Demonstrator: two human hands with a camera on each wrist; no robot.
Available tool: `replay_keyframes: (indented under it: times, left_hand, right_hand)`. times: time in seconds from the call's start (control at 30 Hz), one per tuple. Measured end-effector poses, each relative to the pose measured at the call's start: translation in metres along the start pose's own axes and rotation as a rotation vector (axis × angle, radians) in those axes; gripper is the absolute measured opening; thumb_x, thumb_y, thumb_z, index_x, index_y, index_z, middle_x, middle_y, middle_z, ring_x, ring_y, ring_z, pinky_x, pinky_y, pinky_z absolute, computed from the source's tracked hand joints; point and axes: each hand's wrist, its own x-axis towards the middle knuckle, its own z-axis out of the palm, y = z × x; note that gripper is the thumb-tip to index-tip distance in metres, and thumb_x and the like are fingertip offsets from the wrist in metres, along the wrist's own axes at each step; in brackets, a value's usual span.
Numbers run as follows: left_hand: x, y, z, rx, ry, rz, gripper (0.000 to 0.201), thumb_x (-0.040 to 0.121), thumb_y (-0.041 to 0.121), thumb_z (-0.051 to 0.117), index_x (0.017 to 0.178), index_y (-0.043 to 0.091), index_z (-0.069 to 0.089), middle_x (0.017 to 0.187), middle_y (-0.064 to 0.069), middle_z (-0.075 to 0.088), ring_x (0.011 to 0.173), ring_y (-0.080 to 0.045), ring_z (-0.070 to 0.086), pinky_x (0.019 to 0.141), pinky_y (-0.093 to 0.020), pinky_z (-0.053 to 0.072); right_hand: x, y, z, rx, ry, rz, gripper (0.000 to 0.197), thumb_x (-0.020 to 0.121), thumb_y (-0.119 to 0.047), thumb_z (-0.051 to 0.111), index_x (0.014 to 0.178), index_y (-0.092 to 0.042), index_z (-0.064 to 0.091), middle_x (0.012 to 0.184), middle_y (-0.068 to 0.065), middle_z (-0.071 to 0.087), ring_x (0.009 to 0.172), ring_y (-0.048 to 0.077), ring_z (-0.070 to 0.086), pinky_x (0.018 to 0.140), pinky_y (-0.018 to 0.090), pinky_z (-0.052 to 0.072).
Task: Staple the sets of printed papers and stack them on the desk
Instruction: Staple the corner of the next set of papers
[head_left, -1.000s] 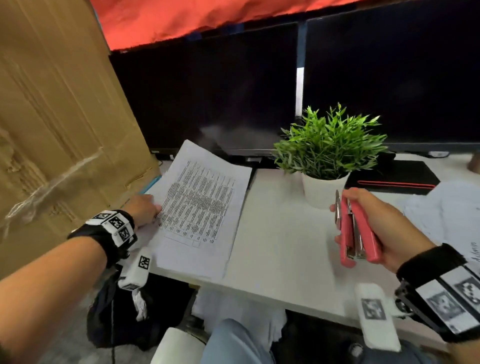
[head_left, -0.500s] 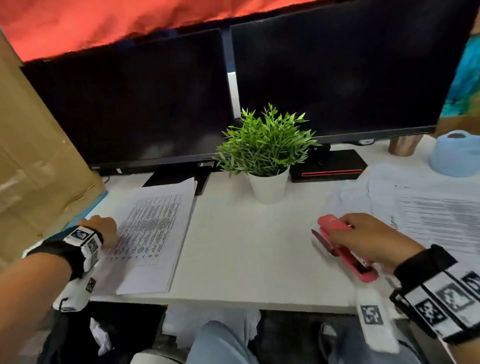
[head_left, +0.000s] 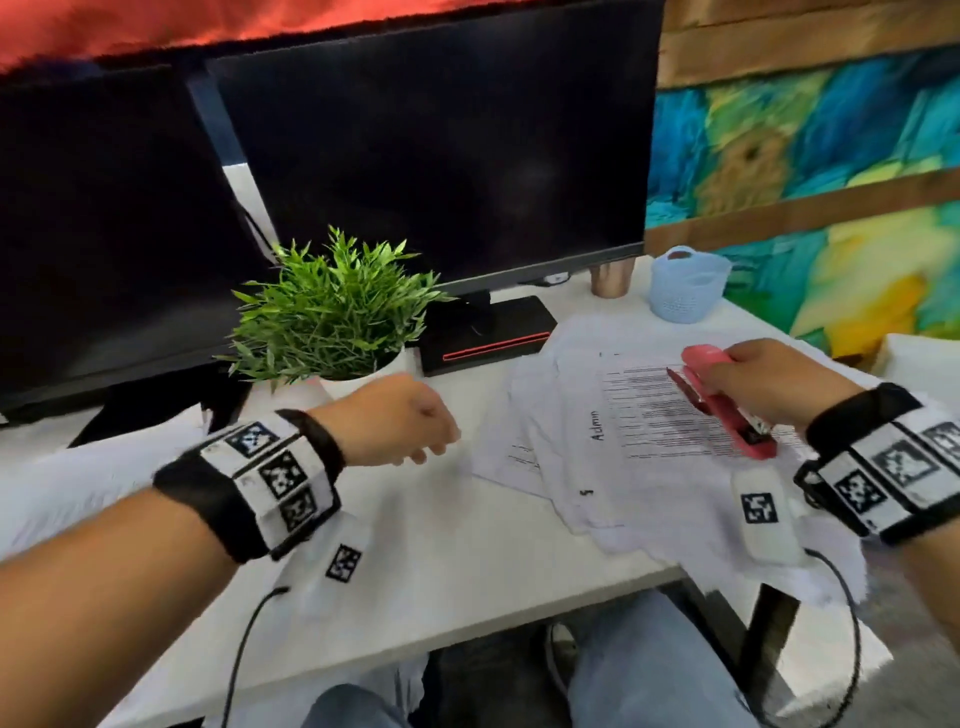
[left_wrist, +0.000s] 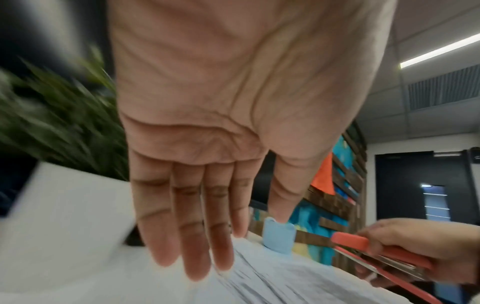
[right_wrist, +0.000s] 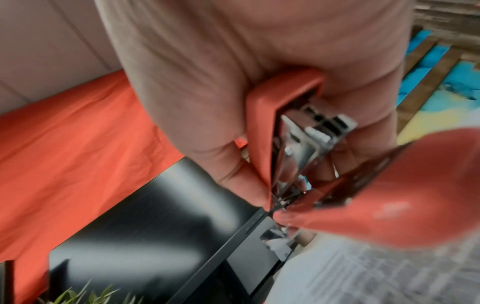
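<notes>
Printed papers (head_left: 670, 431) are lying in a loose, fanned heap on the right part of the white desk (head_left: 441, 561); the sheets are overlapping at skewed angles. Top sheet is carrying dense lines of black text, and a sheet under it is showing the handwritten word "Admin" along its left margin. The heap's near-right corner is hanging past the desk's front edge.

Right hand (head_left: 769, 384) is curling its fingers and thumb round a red stapler (head_left: 727, 405), holding it just above the top sheet with the nose pointing toward the monitors; the stapler's mouth is standing slightly apart, metal magazine showing in the right wrist view.

Left hand (head_left: 384, 421) is hovering above the desk, just left of the heap, holding nothing. In the left wrist view its fingers (left_wrist: 192, 236) are hanging straight and close together over the papers' edge.

A potted plant (head_left: 332, 317) is standing just behind the left hand. Bare desk surface is lying between the hand and the front edge. A light blue basket (head_left: 685, 291) is sitting near the far right edge, beyond the heap.
</notes>
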Motion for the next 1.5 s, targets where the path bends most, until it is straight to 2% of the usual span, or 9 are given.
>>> replay_keyframes:
  times: [0.17, 0.37, 0.57, 0.63, 0.77, 0.9, 1.07, 1.2, 1.5]
  left_hand:
    - [0.060, 0.052, 0.062, -0.063, -0.118, -0.029, 0.027, 0.090, 0.027, 0.064, 0.088, 0.001, 0.069, 0.083, -0.011, 0.067, 0.066, -0.021, 0.057, 0.061, -0.029, 0.049]
    - [0.092, 0.076, 0.087, -0.151, -0.137, -0.154, 0.026, 0.091, 0.026, 0.064, 0.072, 0.012, 0.051, 0.067, -0.002, 0.052, 0.054, -0.015, 0.049, 0.051, -0.022, 0.044]
    - [0.101, 0.074, 0.091, -0.291, -0.058, -0.215, 0.018, 0.087, 0.027, 0.069, 0.086, 0.011, 0.061, 0.076, -0.007, 0.063, 0.059, -0.018, 0.055, 0.056, -0.025, 0.049]
    - [0.100, 0.077, 0.093, -0.177, -0.045, -0.185, 0.023, 0.090, 0.028, 0.067, 0.081, 0.009, 0.058, 0.071, -0.008, 0.062, 0.058, -0.021, 0.058, 0.058, -0.030, 0.054]
    - [0.092, 0.088, 0.096, 0.272, 0.073, -0.054, 0.026, 0.095, 0.038, 0.058, 0.092, 0.012, 0.056, 0.092, -0.006, 0.062, 0.090, -0.026, 0.063, 0.074, -0.032, 0.051]
    - [0.089, 0.090, 0.100, 0.329, 0.195, -0.008, 0.020, 0.094, 0.034, 0.059, 0.087, 0.016, 0.052, 0.085, -0.001, 0.055, 0.080, -0.023, 0.057, 0.068, -0.031, 0.046]
    - [0.096, 0.086, 0.105, 0.166, 0.113, -0.042, 0.011, 0.087, 0.012, 0.062, 0.083, 0.012, 0.052, 0.091, -0.006, 0.058, 0.086, -0.024, 0.061, 0.066, -0.028, 0.045]
    - [0.101, 0.091, 0.110, 0.089, 0.038, -0.132, 0.034, 0.085, 0.030, 0.068, 0.109, 0.008, 0.057, 0.118, -0.013, 0.055, 0.106, -0.029, 0.059, 0.087, -0.033, 0.052]
    - [0.109, 0.089, 0.107, -0.220, 0.236, -0.177, 0.030, 0.091, 0.031, 0.062, 0.107, 0.005, 0.059, 0.117, -0.014, 0.061, 0.105, -0.032, 0.061, 0.089, -0.036, 0.051]
  right_hand:
    - [0.010, 0.036, 0.009, 0.061, -0.096, 0.074, 0.029, 0.092, -0.029, 0.054, 0.075, -0.006, 0.061, 0.066, 0.011, 0.053, 0.061, 0.023, 0.045, 0.061, 0.031, 0.031]
    - [0.014, 0.048, 0.015, 0.145, -0.118, 0.089, 0.022, 0.089, -0.013, 0.053, 0.067, -0.010, 0.051, 0.059, 0.008, 0.045, 0.056, 0.021, 0.039, 0.054, 0.030, 0.027]
    - [0.012, 0.051, 0.018, 0.147, -0.105, 0.045, 0.027, 0.093, -0.018, 0.048, 0.067, -0.011, 0.049, 0.057, 0.006, 0.047, 0.056, 0.021, 0.040, 0.056, 0.030, 0.028]
    - [0.011, 0.051, 0.019, 0.159, -0.098, 0.042, 0.025, 0.094, -0.019, 0.047, 0.071, -0.010, 0.051, 0.061, 0.008, 0.048, 0.058, 0.021, 0.041, 0.057, 0.030, 0.028]
    - [0.008, 0.051, 0.021, 0.145, -0.078, 0.037, 0.024, 0.096, -0.019, 0.045, 0.077, -0.007, 0.055, 0.068, 0.010, 0.050, 0.061, 0.022, 0.043, 0.058, 0.031, 0.029]
    - [0.007, 0.051, 0.024, 0.121, -0.049, 0.043, 0.025, 0.095, -0.020, 0.046, 0.082, -0.003, 0.058, 0.072, 0.012, 0.056, 0.064, 0.023, 0.047, 0.059, 0.032, 0.033]
    - [0.005, 0.051, 0.024, 0.145, -0.037, 0.045, 0.027, 0.096, -0.023, 0.047, 0.081, -0.004, 0.060, 0.075, 0.013, 0.059, 0.064, 0.024, 0.049, 0.061, 0.032, 0.035]
    - [0.004, 0.051, 0.025, 0.137, -0.036, 0.043, 0.029, 0.096, -0.023, 0.046, 0.085, -0.001, 0.062, 0.077, 0.016, 0.061, 0.065, 0.026, 0.050, 0.062, 0.033, 0.036]
    - [0.004, 0.053, 0.025, 0.156, -0.032, 0.030, 0.031, 0.097, -0.025, 0.047, 0.090, 0.000, 0.064, 0.084, 0.016, 0.065, 0.068, 0.025, 0.053, 0.063, 0.031, 0.037]
